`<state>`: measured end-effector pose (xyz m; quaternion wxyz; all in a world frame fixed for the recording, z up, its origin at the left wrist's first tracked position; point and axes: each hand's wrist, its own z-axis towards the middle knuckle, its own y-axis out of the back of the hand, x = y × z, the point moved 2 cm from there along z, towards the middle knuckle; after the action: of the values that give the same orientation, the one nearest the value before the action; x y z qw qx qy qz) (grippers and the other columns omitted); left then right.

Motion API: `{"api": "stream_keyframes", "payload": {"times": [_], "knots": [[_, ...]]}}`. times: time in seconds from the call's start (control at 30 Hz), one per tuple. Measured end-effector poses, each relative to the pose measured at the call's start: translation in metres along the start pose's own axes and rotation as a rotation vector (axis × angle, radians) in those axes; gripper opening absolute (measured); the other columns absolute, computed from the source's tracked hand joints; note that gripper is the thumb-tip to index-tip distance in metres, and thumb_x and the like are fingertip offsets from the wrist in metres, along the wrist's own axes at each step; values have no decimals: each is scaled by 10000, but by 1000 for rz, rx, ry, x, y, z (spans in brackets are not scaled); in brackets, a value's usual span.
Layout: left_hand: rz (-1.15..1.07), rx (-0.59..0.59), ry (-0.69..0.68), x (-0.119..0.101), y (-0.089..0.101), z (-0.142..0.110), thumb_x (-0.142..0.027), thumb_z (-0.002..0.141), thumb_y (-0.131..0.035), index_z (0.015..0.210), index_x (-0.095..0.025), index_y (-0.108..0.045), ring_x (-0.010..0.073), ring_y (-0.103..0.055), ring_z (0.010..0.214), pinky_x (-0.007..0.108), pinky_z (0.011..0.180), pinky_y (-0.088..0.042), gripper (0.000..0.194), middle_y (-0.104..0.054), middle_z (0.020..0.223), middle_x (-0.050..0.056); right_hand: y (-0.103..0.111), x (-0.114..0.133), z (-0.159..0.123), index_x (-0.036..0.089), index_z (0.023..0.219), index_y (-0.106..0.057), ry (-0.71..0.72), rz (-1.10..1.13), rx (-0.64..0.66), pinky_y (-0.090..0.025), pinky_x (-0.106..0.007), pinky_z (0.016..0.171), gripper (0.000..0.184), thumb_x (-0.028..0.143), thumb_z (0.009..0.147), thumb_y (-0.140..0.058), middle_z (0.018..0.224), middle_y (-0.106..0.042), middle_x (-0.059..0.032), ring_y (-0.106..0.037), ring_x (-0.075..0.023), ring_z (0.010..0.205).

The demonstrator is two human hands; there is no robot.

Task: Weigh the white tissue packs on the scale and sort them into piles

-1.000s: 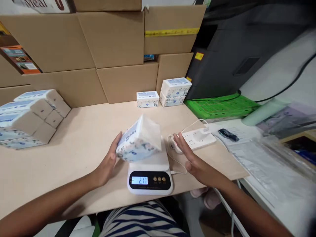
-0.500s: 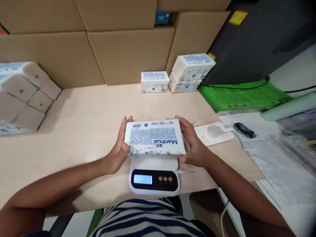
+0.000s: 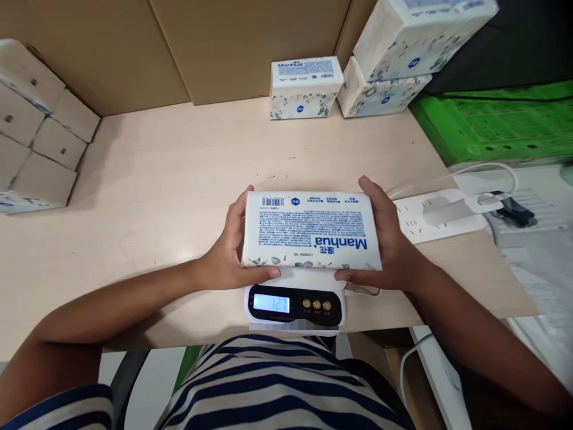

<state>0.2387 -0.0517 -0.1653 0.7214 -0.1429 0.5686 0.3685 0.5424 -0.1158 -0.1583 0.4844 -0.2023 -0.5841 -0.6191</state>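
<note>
Left hand (image 3: 226, 257) and right hand (image 3: 396, 251) clamp tissue pack (image 3: 311, 230) at opposite ends, probably for balance, over the scale (image 3: 298, 304) (contact unclear), leaving its display (image 3: 271, 303) readable, with power strip (image 3: 414, 224) right of scale and single pack (image 3: 305, 89) behind it.

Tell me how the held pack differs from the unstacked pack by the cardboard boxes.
The held pack shows upside-down Manhua lettering; the unstacked pack shows it upright. The left hand and right hand grip the held pack over the scale, while the unstacked pack sits untouched on the table. Both are white with blue print and leaf patterns.
</note>
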Motion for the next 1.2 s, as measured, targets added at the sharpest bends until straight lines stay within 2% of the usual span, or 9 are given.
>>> {"api": "stream_keyframes", "payload": {"times": [0.07, 0.17, 0.3, 0.5, 0.67, 0.8, 0.93, 1.1, 1.2], "knots": [[-9, -14, 54, 0, 0, -1, -482, 818, -978, 1790, -482, 16, 484, -446, 1605, 752, 1297, -408, 1391, -439, 1729, 120, 0, 2, 1, 436, 1807, 10, -28, 53, 8, -512, -705, 1262, 1517, 777, 695, -964, 1824, -371, -110, -439, -503, 1637], [-31, -56, 29, 1, 0, -2, -627, 791, -962, 1786, -502, -5, 499, -321, 1682, 766, 1344, -319, 1386, -314, 1821, 97, -1, 4, 2, 450, 1803, 25, -81, 125, -34, -432, -751, 1304, 1591, 812, 624, -980, 1849, -327, -102, -369, -504, 1675], [-14, -116, 41, 6, 3, -3, -777, 703, -948, 1785, -500, -23, 494, -183, 1733, 741, 1387, -250, 1451, -159, 1889, 61, -3, 6, 3, 478, 1793, 86, -124, 189, -67, -401, -697, 1343, 1698, 843, 536, -995, 1850, -323, -71, -350, -454, 1695], [-31, -44, 70, 7, 1, -3, -733, 691, -981, 1773, -516, 88, 512, -192, 1725, 764, 1331, -340, 1537, -138, 1894, 83, -1, 6, 1, 538, 1776, 99, -54, 181, -85, -398, -667, 1356, 1612, 815, 612, -981, 1832, -349, -25, -377, -407, 1686], [-5, -45, 46, 2, 6, 0, -702, 637, -1026, 1780, -517, 67, 534, -135, 1738, 796, 1342, -272, 1592, -73, 1910, 72, 0, 6, 2, 498, 1789, 75, -48, 197, -72, -369, -678, 1363, 1661, 825, 563, -998, 1824, -360, -63, -373, -429, 1683], [77, -76, -4, 0, 17, 5, -689, 584, -1050, 1786, -518, 15, 511, -128, 1745, 774, 1376, -226, 1615, -141, 1903, 51, 0, 5, 4, 483, 1790, 70, -107, 202, -71, -367, -703, 1358, 1711, 860, 504, -994, 1809, -381, -80, -384, -454, 1670], [78, -108, 26, -1, 24, 9, -662, 536, -1071, 1800, -486, -18, 508, -119, 1748, 757, 1399, -199, 1655, -190, 1895, 55, -1, 5, 4, 500, 1783, 72, -76, 202, -67, -371, -716, 1351, 1688, 830, 526, -1005, 1804, -379, -71, -380, -454, 1672], [132, -157, 33, -5, 27, 9, -721, 490, -1061, 1806, -465, -46, 529, -24, 1756, 778, 1408, -58, 1682, -178, 1898, 59, -1, 5, 3, 504, 1783, 51, -94, 187, -74, -360, -698, 1359, 1684, 855, 509, -994, 1791, -399, -69, -371, -453, 1677], [153, -146, -2, -7, 28, 9, -731, 515, -1048, 1803, -472, -58, 532, -74, 1752, 785, 1404, -69, 1645, -199, 1896, 54, -1, 4, 2, 509, 1780, 65, -82, 182, -72, -370, -692, 1356, 1657, 863, 541, -976, 1794, -396, -64, -379, -447, 1674]]}}
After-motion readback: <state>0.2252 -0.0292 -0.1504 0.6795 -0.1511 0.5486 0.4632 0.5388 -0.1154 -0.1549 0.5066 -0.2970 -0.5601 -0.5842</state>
